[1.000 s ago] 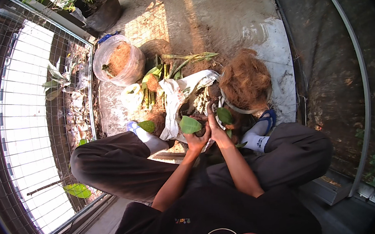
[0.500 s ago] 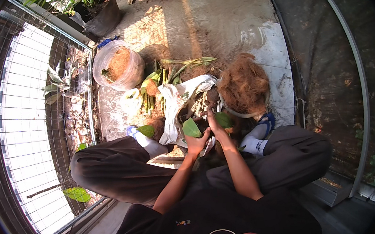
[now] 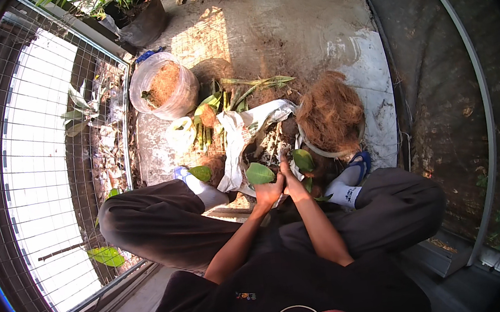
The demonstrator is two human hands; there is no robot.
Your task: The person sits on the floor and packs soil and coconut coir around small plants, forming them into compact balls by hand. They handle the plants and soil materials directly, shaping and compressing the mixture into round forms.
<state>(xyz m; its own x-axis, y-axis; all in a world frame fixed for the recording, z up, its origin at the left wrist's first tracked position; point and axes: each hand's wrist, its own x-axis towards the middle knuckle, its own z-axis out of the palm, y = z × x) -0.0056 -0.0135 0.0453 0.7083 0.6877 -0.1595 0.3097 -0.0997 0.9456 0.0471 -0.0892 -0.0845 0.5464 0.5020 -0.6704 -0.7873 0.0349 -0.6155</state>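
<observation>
In the head view, the left hand [image 3: 268, 192] curls closed around the stem of a small green-leafed plant [image 3: 259, 173], low between the person's knees. The right hand [image 3: 289, 176] presses against it, fingers narrowed on the same stem, beside the white bag [image 3: 241, 134] and the bowl of brown coconut fibre [image 3: 331, 114].

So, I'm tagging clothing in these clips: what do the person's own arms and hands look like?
Both forearms are bare, and the left hand and right hand wear no gloves. No watch or ring shows. A dark short-sleeved top covers the upper arms, with a small orange mark on the chest.
</observation>
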